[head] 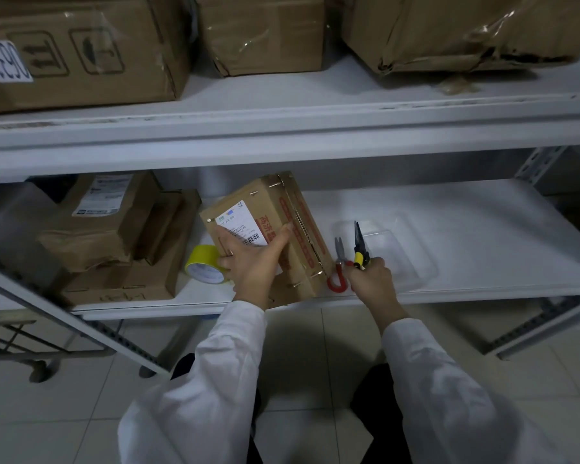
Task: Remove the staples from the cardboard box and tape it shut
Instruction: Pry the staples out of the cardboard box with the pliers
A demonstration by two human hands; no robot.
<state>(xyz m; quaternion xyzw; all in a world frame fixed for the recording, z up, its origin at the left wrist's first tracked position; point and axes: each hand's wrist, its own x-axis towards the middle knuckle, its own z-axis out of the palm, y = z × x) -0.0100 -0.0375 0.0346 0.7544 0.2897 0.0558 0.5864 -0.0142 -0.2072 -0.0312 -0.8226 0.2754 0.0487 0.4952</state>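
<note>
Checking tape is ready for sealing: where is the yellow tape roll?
In the head view, the yellow tape roll sits on the lower shelf, just left of the cardboard box and left hand, right of the brown parcels.

The cardboard box [277,204] looks matt (its label [240,222], paper).

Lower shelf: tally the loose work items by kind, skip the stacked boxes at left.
Stapled cardboard box: 1
Yellow tape roll: 1
Needle-nose pliers, gripped by the right hand: 1
Red-handled scissors: 1
Clear plastic tray: 1
Total: 5
</note>
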